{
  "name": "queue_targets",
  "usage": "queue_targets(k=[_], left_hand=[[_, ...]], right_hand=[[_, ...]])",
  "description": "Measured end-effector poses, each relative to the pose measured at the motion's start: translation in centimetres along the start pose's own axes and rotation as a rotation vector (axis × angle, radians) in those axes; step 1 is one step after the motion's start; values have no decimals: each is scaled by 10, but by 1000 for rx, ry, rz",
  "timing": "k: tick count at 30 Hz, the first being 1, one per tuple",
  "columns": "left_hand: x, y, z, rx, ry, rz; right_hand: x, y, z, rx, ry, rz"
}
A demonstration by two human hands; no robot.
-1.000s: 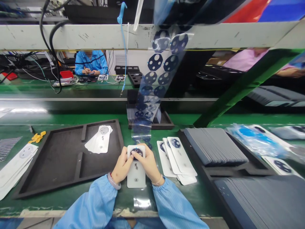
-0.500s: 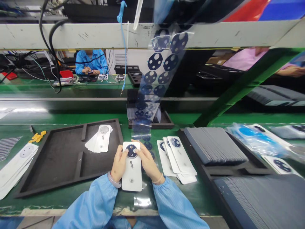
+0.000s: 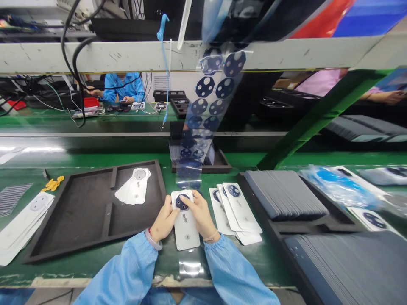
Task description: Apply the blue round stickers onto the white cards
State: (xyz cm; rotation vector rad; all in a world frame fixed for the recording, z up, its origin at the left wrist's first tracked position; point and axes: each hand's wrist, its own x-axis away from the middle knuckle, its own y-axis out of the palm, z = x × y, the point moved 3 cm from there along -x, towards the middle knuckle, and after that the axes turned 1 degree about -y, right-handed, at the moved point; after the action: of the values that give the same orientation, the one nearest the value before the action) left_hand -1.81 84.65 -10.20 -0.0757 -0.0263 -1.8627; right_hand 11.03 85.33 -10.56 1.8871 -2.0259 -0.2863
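Note:
Between my hands is a white phone back panel [image 3: 187, 233] with dark lettering and a dark blue round camera sticker [image 3: 182, 202] near its top. My left hand [image 3: 164, 218] grips the panel's left edge, thumb on its face. My right hand [image 3: 201, 215] holds the upper right side, its thumb pressing on the sticker. The fingers behind the panel are hidden. A clear strip of dark round stickers [image 3: 203, 106] hangs down just beyond my hands. To the right lie several white panels [image 3: 243, 212] with dark stickers on them.
A black tray [image 3: 76, 212] at left holds a fan of white panels [image 3: 133, 188]. More panels [image 3: 22, 228] and yellow pieces [image 3: 53, 183] lie farther left. At right, a black tray [image 3: 276, 228] carries stacked grey sheets [image 3: 286, 195]. A green slanted post [image 3: 318, 123] stands behind. A co-worker [image 3: 122, 89] sits opposite.
The panel has shifted slightly right and now leans at an angle. My right thumb has moved onto the sticker, and my left thumb has slid to the panel's left edge.

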Motion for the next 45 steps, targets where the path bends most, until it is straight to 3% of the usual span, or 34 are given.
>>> queue_targets(k=[9,12,15,18,20,23,25,27,29,33,35,41,45], left_hand=[[-1,0,0,29,-13,-69],[-2,0,0,88,-3,-29],[-3,-2,3,110,60,35],[-4,-8,10,-40,141,5],[-6,-22,16,-256,231,118],[-9,-59,26,-612,345,496],[-13,-83,25,-822,291,685],[-18,-100,18,-990,149,784],[-23,-111,8,-1089,3,828],[-29,-116,-10,-1177,-125,848],[-30,-117,-14,-1218,-146,824],[-28,-121,-7,-1223,-131,794],[-24,-118,5,-1003,57,881]], right_hand=[[-7,-6,-5,-118,32,20],[-1,-10,-7,-45,14,6],[12,-13,-4,133,-39,-93],[20,-28,-8,311,-160,-137],[18,-55,-19,384,-250,-17],[12,-111,-40,578,-324,234],[10,-142,-49,830,-378,325],[16,-159,-50,1055,-465,397],[29,-157,-41,1162,-551,331],[62,-124,-7,1210,-540,-240],[76,-111,4,1234,-541,-392],[83,-101,6,1342,-772,-363],[85,-96,6,1464,-877,-296]])
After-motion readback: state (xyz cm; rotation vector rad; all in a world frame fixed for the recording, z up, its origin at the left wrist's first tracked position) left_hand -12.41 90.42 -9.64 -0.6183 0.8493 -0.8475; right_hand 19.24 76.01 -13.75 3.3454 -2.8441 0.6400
